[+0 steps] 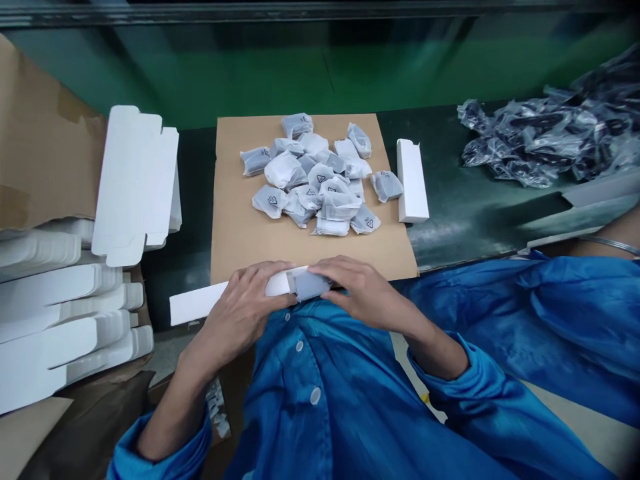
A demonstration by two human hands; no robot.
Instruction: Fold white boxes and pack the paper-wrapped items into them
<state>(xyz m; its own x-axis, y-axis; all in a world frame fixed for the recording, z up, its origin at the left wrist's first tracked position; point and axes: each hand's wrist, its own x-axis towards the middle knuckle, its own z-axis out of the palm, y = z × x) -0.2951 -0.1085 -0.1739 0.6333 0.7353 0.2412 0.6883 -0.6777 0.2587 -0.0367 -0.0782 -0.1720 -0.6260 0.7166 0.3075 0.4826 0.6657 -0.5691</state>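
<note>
My left hand (245, 303) is closed around a long white box (197, 303), which lies slantwise at the front edge of the work surface with its right end open. Between the fingers of my right hand (355, 287) is a small wrapped packet (311, 285), grey through its thin translucent bag. The packet sits at the open end of the box; how far it reaches inside is hidden. Ahead of both hands, a pile of similar wrapped packets (320, 180) rests on a brown cardboard sheet (235, 233).
A closed-looking white box (413, 181) stands at the sheet's right edge. Flat white cartons (133, 180) and stacked ones (65, 320) fill the left, by a cardboard box (50, 133). Black items in clear plastic bags (550, 133) lie far right, near a co-worker's blue sleeve (550, 307).
</note>
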